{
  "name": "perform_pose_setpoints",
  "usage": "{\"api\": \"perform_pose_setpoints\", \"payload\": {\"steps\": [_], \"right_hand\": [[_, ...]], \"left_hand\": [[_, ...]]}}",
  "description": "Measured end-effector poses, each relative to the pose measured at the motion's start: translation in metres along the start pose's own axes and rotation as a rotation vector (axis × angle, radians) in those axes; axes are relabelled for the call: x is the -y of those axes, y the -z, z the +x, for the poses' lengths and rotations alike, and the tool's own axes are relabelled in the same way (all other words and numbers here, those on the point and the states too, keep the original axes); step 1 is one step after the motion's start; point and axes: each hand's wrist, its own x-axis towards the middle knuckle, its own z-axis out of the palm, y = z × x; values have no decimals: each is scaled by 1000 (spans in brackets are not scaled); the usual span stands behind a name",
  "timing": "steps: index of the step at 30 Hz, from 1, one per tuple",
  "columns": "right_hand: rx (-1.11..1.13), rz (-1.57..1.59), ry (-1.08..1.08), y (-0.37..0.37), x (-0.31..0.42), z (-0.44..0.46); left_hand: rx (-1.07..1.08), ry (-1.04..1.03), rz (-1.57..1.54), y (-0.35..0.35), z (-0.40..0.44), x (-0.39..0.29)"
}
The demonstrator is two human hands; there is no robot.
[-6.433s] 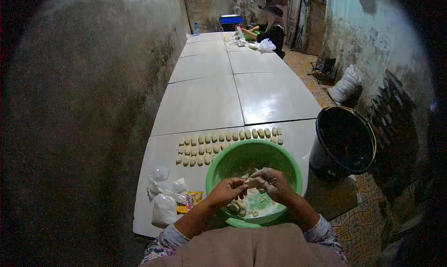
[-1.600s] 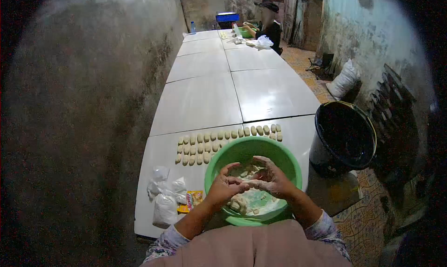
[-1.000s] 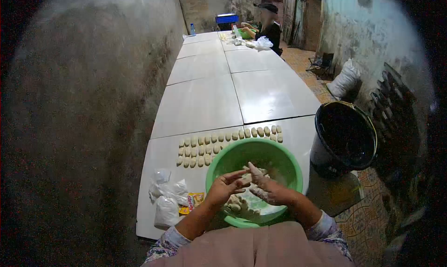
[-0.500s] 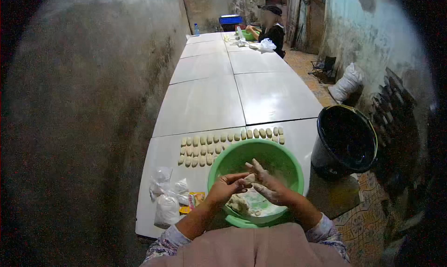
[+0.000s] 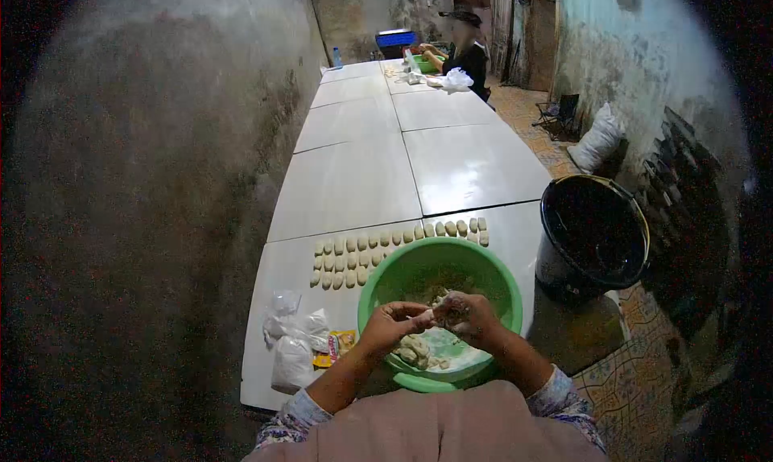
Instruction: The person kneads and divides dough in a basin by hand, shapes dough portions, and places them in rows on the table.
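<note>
Above a green basin [image 5: 509, 289], my left hand [image 5: 396, 323] is closed, thumb and fingers pinching a small piece of dough [image 5: 427, 315]. Fingers curled and whitened with flour, my right hand [image 5: 469, 315] meets it from the right and closes on the same piece. Part of that piece is hidden by the fingers. Below my left hand, a larger lump of dough [image 5: 414, 352] lies in the basin beside loose white flour [image 5: 451, 351]. Rows of small oblong dough pieces [image 5: 351, 261] lie on the white table [image 5: 342, 190] behind the basin; its rim hides some.
Plastic bags of white powder [image 5: 291, 364] and a yellow packet [image 5: 341, 345] lie left of the basin. A black bucket [image 5: 564, 257] stands at the right. Another person [image 5: 469, 55] works at the table's far end by a green container [image 5: 427, 63]. A white sack [image 5: 600, 138] leans by the right wall.
My right hand's fingers, stretched out before, have curled in around the piece of dough. My left hand keeps its pinch. The view has shifted slightly.
</note>
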Motion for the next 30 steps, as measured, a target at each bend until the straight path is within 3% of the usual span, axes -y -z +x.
{"api": "perform_pose_setpoints", "payload": {"steps": [2, 5, 8, 9, 13, 16, 17, 18, 20, 22, 24, 25, 26, 28, 29, 30], "right_hand": [[6, 262, -54, 3, 7, -3], [-11, 350, -43, 4, 22, -6], [61, 174, -152, 0, 8, -7], [71, 270, -214, -3, 6, -10], [76, 485, -191, -9, 4, -21], [77, 384, -168, -12, -3, -24], [66, 409, -143, -11, -3, -25], [64, 407, -143, -9, -3, -25], [23, 513, -128, -7, -3, -24], [-32, 434, -95, -7, -2, -23], [-42, 426, -137, -6, 4, -21], [-6, 549, -206, -7, 5, -21], [-9, 549, -207, -7, 8, -21], [-11, 619, -221, -5, 16, -20], [-38, 595, -158, -6, 16, -19], [-42, 597, -159, -5, 14, -20]], "left_hand": [[-19, -38, 83, 0, -2, 1], [-57, -41, 234, -10, -12, -12], [-2, -77, 224, -8, -9, 9], [6, -101, 236, -14, -13, 5], [82, 29, 229, -20, -22, 1], [43, 36, 225, -22, -24, 11], [-6, -23, 446, -21, -25, 12], [-4, -25, 445, -20, -25, 16], [-226, -615, 713, -19, -26, 21], [-235, -556, 716, -12, -33, 14], [-661, -654, 1212, -7, -37, 12], [-647, -463, 1259, -2, -36, 23], [-643, -465, 1259, 0, -37, 28], [-668, -269, 1452, 3, -39, 31], [-575, -146, 1444, 10, -39, 30], [-571, -147, 1447, 14, -41, 26]]}}
